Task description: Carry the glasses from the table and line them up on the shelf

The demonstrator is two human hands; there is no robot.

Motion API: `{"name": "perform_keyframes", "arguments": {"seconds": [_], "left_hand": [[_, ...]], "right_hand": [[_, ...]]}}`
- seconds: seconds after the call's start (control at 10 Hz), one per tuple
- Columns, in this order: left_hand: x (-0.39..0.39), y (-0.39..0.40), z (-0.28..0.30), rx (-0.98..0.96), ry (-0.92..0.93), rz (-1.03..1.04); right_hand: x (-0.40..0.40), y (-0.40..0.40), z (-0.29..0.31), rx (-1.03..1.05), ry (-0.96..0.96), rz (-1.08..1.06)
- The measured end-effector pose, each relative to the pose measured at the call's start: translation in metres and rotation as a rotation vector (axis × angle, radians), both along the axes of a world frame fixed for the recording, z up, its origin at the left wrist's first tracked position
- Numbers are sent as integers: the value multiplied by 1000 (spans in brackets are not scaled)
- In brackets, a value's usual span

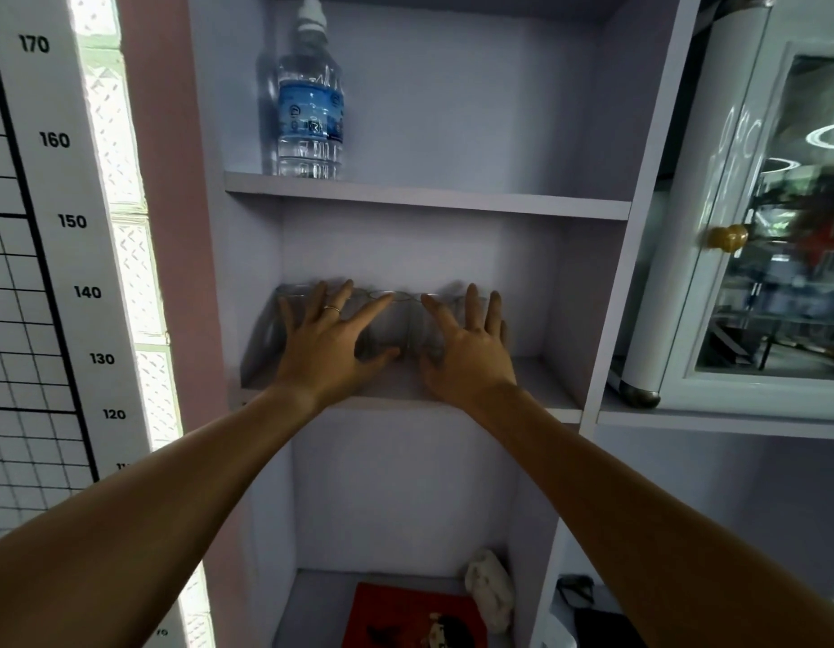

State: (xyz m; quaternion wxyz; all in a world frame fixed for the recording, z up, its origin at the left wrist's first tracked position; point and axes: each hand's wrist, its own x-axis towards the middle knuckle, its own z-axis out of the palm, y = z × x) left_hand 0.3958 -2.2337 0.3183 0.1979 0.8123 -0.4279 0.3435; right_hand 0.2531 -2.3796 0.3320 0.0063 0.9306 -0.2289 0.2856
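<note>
A row of clear drinking glasses (392, 327) stands on the middle shelf (548, 390) of a pale lilac cabinet. Both my arms reach up to it. My left hand (328, 346) is spread with fingers apart against the left glasses (286, 304); it wears a ring. My right hand (469, 346) is spread the same way against the right glasses, which it mostly hides. One glass shows in the gap between my thumbs. Neither hand is closed around a glass. Motion blur makes the exact number of glasses hard to tell.
A water bottle (310, 109) stands on the shelf above, at its left. The compartment below holds a red box (406, 615) and a whitish object (492, 586). A glass-door cabinet with a brass knob (726, 237) is on the right, and a height chart (55, 217) on the left.
</note>
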Motion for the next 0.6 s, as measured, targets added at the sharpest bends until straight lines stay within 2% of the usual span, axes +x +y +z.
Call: {"name": "perform_keyframes", "arguments": {"seconds": [0.2, 0.4, 0.6], "left_hand": [[-6, 4, 4, 71, 68, 14], [-21, 22, -4, 4, 104, -24], [-47, 53, -12, -5, 45, -37]], "right_hand": [[-10, 1, 6, 26, -12, 51], [-32, 5, -10, -39, -105, 131], [-66, 38, -22, 0, -177, 106]]}}
